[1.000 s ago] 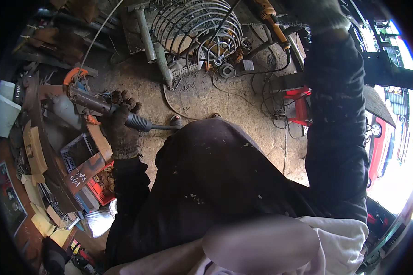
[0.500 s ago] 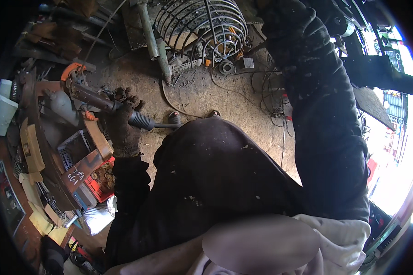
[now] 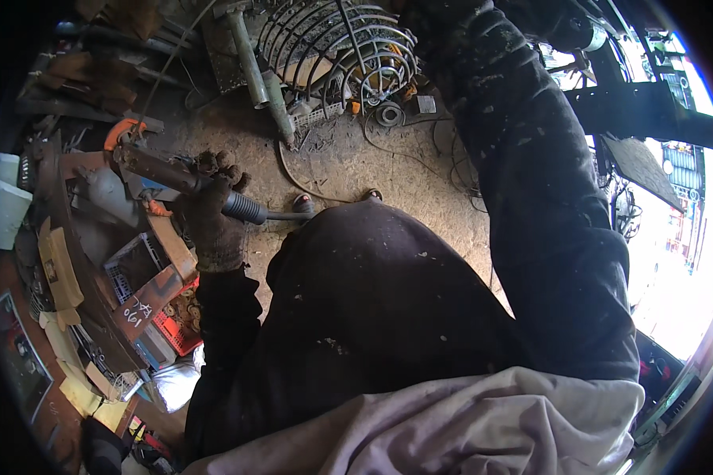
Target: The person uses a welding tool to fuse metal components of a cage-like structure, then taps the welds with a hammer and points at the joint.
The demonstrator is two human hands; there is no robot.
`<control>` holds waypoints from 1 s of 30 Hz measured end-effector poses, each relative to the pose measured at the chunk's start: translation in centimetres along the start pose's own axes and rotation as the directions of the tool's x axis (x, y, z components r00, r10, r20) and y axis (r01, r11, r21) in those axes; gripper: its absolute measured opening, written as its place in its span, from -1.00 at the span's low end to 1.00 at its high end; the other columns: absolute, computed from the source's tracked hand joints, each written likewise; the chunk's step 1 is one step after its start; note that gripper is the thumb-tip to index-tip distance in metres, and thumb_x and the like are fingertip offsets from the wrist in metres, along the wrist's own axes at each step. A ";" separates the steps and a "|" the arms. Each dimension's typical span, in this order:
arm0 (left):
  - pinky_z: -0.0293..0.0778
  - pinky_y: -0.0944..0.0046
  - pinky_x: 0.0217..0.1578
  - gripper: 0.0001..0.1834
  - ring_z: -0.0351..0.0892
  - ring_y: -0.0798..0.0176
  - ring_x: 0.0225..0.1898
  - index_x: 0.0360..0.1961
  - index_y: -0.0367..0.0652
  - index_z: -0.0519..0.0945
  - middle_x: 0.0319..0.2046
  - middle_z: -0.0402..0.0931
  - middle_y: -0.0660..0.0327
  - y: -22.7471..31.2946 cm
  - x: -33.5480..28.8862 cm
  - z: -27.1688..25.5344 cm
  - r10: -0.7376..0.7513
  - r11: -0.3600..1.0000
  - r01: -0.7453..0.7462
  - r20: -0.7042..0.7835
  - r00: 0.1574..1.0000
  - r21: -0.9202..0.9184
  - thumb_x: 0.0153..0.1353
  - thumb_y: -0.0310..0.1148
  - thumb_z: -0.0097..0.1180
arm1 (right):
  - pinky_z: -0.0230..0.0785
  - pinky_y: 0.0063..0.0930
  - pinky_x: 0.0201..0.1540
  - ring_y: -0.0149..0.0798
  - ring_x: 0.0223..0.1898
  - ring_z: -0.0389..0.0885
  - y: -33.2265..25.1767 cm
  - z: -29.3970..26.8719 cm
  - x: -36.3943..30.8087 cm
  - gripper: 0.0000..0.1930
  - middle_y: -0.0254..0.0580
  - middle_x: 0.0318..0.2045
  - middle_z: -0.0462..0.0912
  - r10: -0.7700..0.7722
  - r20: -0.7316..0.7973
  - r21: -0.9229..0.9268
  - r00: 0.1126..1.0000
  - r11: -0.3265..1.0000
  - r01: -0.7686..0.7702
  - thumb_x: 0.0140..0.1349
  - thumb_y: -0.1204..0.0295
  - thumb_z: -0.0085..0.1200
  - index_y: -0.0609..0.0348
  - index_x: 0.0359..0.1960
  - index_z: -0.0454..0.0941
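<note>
My left hand (image 3: 214, 218), in a dirty brown work glove, is wrapped round the rear of an angle grinder (image 3: 152, 168). The grinder has an orange guard at its far end. From its ribbed sleeve (image 3: 245, 207) a dark cord runs right, toward my clothing. My right arm (image 3: 531, 150), in a dark sleeve flecked with pale spots, stretches forward past the upper edge. The hand at its end is out of the picture.
At left, a cluttered bench (image 3: 95, 305) holds a red basket (image 3: 166, 331) of small round parts and a grey crate (image 3: 123, 277). Ahead on the floor lie a curved-bar metal frame (image 3: 333, 47), a metal pipe (image 3: 248, 63) and a cable (image 3: 293, 178). My feet show below.
My right arm has swung to the left and farther forward. The left hand keeps its grip on the grinder, almost unmoved. More of the pale cloth shows at the bottom.
</note>
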State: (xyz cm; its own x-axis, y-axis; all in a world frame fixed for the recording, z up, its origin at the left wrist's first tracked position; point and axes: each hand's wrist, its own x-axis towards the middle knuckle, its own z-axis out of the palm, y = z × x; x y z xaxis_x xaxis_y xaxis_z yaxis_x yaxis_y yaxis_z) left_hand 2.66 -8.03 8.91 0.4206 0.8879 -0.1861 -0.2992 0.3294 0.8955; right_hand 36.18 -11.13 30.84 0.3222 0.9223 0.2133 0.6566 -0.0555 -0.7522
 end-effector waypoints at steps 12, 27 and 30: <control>0.64 0.04 0.06 -0.50 0.65 0.17 -0.02 0.18 -0.22 0.49 0.01 0.58 0.13 0.9 -0.4 0.9 -0.057 0.995 0.051 0.062 0.996 0.090 0.18 -0.55 0.21 | 0.60 -0.47 -0.14 -0.32 -0.24 0.71 -3.0 -6.4 -10.6 -0.55 -0.13 -0.12 0.76 -0.368 -0.488 -0.114 0.792 0.926 0.360 0.52 0.05 -0.03 0.21 0.00 0.66; 0.60 0.09 0.09 -0.46 0.62 0.19 -0.05 0.19 -0.16 0.48 0.07 0.56 0.11 3.5 -0.2 3.6 0.001 0.988 0.046 0.308 0.951 -0.146 0.16 -0.56 0.31 | 0.57 -0.31 0.02 -0.23 0.02 0.62 6.3 -1.9 -34.3 -0.49 -0.06 0.04 0.58 0.240 -0.044 0.534 0.970 0.826 -0.180 0.39 0.14 0.18 0.33 0.17 0.54; 0.58 0.13 0.09 -0.46 0.61 0.23 -0.09 0.18 -0.16 0.48 0.04 0.59 0.11 3.5 -0.2 4.4 0.058 0.984 0.005 0.351 0.934 -0.176 0.16 -0.55 0.32 | 0.53 -0.39 0.06 -0.30 0.00 0.62 7.0 1.6 -35.9 -0.45 -0.11 0.09 0.60 0.297 -0.069 0.694 0.952 0.700 -0.169 0.35 0.16 0.23 0.30 0.24 0.51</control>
State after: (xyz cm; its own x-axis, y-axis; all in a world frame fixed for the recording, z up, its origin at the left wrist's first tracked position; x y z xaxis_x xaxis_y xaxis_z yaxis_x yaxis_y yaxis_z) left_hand 5.34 -8.49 13.86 0.6766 0.7361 0.0200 -0.4433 0.3854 0.8093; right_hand 28.15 -44.02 16.91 0.5487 0.8357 0.0224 -0.0676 0.0711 -0.9952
